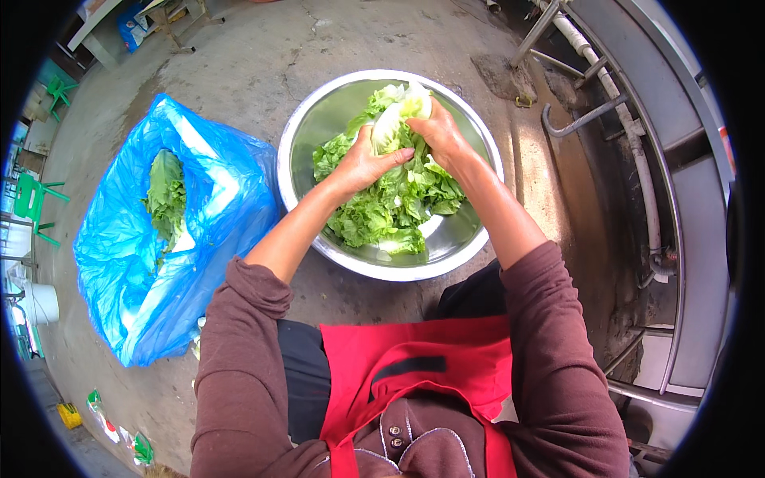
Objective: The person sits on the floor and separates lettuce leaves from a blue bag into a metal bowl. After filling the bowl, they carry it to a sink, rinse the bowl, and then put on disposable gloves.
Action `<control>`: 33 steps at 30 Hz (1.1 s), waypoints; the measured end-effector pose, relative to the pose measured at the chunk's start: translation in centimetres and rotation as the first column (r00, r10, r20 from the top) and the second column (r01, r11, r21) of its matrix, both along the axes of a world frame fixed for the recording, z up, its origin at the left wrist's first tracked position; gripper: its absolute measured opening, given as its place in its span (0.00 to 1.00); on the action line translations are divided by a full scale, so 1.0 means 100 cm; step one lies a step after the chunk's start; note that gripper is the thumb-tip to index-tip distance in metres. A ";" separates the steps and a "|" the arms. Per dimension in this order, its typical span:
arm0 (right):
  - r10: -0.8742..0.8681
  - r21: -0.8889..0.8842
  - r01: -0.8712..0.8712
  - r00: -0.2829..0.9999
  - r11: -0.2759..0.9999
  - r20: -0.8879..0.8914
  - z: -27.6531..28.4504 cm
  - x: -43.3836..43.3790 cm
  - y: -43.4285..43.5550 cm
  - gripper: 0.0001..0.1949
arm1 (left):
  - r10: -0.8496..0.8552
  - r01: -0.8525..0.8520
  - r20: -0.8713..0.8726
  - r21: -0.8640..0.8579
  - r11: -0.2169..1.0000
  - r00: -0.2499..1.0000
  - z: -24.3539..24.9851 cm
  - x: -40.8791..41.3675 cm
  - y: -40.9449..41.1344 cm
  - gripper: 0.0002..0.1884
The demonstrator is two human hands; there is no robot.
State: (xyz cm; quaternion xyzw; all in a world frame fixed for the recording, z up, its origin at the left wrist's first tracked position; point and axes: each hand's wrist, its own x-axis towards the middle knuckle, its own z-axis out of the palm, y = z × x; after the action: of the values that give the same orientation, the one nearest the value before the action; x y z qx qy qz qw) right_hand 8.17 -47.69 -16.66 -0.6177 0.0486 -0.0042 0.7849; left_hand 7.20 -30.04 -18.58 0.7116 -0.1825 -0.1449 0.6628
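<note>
A wide stainless steel basin (442, 261) stands on the floor before me, with loose green lettuce leaves (382, 209) in it. Over its far half, both my hands grip a head of lettuce (391, 122) whose pale base points up and away from me. My left hand (370, 161) holds its left side, thumb stretched across the leaves. On the right, my right hand (442, 131) is closed around it near the pale base; some of its fingers are hidden. Left of the basin, a blue plastic bag (113, 233) gapes open with more lettuce (166, 191) inside.
Metal legs and a drain pipe (642, 173) run beneath a steel counter (699, 239) at the right. Green plastic stools (30, 197) and a white bucket (43, 303) stand at the far left. Small plastic packets (142, 448) lie on the floor at the lower left.
</note>
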 end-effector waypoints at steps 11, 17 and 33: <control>0.002 -0.466 0.163 0.943 0.870 0.333 0.011 0.000 0.028 0.30 | 0.028 -0.042 0.089 0.159 0.986 0.996 0.028 0.012 0.043 0.28; 0.126 -0.687 0.288 0.865 0.667 0.486 0.025 -0.006 0.043 0.29 | 0.163 -0.235 0.300 0.224 0.946 0.940 0.027 0.001 0.034 0.37; -0.090 0.302 0.123 0.989 0.946 -0.120 -0.014 0.014 0.011 0.19 | 0.131 -0.304 -0.377 -0.446 0.842 0.917 0.016 0.029 0.071 0.10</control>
State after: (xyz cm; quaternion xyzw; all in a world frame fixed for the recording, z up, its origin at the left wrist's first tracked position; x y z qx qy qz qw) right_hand 9.56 -46.60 -18.10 -0.4836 0.1229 -0.0065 0.8666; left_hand 10.09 -22.99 -17.02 0.4987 -0.0162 -0.1337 0.8562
